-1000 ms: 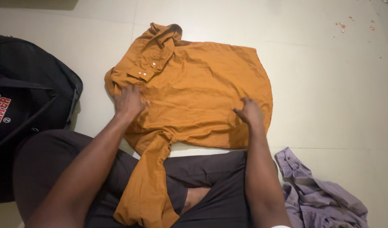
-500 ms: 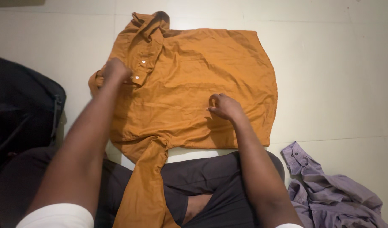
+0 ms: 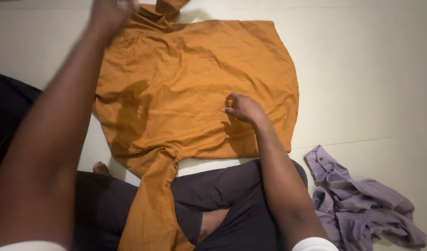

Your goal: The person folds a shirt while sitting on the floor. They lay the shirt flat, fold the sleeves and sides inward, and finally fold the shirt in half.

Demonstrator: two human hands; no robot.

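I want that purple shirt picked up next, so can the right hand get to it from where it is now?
Probably yes. The right hand rests on the orange shirt, and the purple shirt lies crumpled on the floor just outside the right forearm, with only bare floor between them.

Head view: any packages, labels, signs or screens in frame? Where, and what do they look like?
None in view now.
Orange shirt: spread flat on the pale floor, one sleeve trailing over the person's lap.
Purple shirt: crumpled at lower right.
Black bag: dark edge at far left, no print visible.
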